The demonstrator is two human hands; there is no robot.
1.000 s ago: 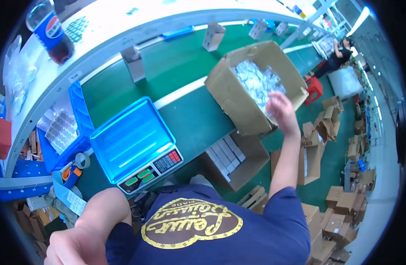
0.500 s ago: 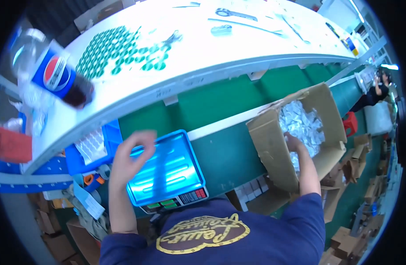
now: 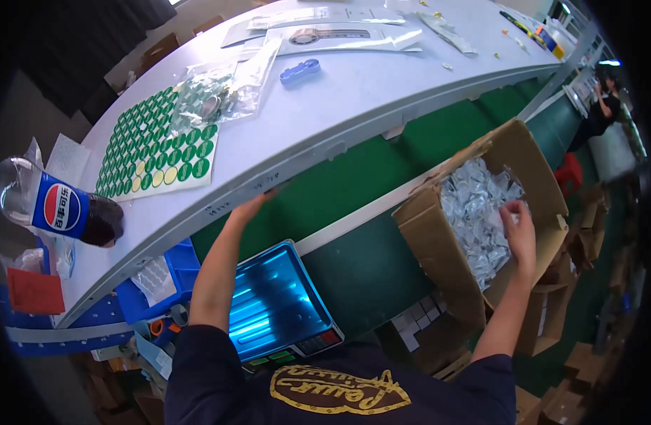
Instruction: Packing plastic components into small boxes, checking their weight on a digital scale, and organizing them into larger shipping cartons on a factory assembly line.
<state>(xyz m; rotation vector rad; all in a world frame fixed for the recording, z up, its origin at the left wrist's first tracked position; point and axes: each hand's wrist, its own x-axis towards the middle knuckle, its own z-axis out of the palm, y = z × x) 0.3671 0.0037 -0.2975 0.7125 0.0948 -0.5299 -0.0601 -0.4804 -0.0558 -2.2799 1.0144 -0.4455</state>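
Note:
My right hand (image 3: 519,230) is inside an open cardboard box (image 3: 430,237) at the right, over a heap of small clear plastic packets (image 3: 474,212). Its fingers are curled together at the packets; what they hold, if anything, is too small to make out. My left hand (image 3: 250,209) reaches forward past a scale with a shiny metal pan (image 3: 279,301), close to the front edge of the raised white shelf (image 3: 325,134). Its fingers are foreshortened and blurred, and nothing shows in them. The pan bears nothing, and my left forearm crosses its left side.
On the shelf lie a sheet of round green stickers (image 3: 191,170), a clear bag (image 3: 247,88), a blue plastic piece (image 3: 300,71) and a cola bottle (image 3: 59,207). A blue bin (image 3: 186,273) sits below. Cartons (image 3: 545,319) stand at right; another person (image 3: 603,110) is farther off.
My left hand has moved from above the scale pan forward to the shelf edge. My right hand has shifted right within the box. The whole view has tilted a little and is less bright.

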